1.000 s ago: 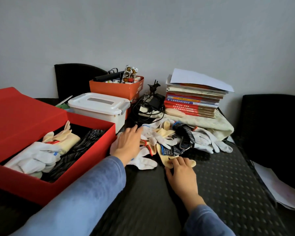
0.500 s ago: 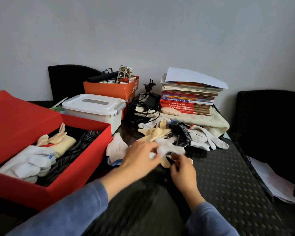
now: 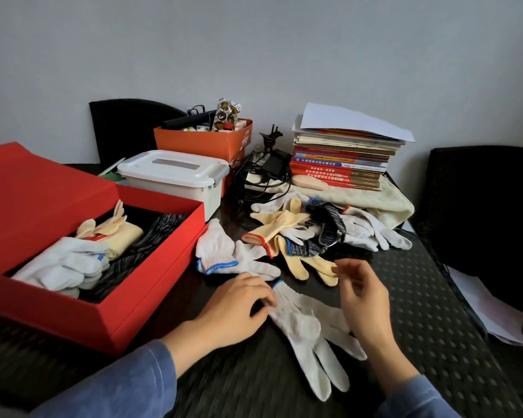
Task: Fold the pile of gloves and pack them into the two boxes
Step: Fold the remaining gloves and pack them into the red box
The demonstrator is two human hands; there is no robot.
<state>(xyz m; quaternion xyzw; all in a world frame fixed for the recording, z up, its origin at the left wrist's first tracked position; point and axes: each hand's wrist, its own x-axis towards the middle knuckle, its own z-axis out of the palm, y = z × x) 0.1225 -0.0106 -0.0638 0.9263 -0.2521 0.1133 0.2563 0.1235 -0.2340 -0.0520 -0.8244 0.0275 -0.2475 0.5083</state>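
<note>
**Two hands, one glove laid out**

Left hand (image 3: 239,306): fingers curled, pinching the blue-edged cuff of the white knit glove (image 3: 307,327). Right hand (image 3: 364,297): loosely curled, holding nothing, raised over the same glove, which lies flat between both hands. Glove pile (image 3: 308,233) beyond the fingertips; red box (image 3: 103,306) left of the Left hand.

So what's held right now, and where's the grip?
Left hand holds the white glove at its blue-trimmed cuff; right hand hovers above it, holding nothing.

The knitted cotton glove (image 3: 302,324) before me is white, its cuff edged blue. My open cardboard box (image 3: 58,321) is red
</note>
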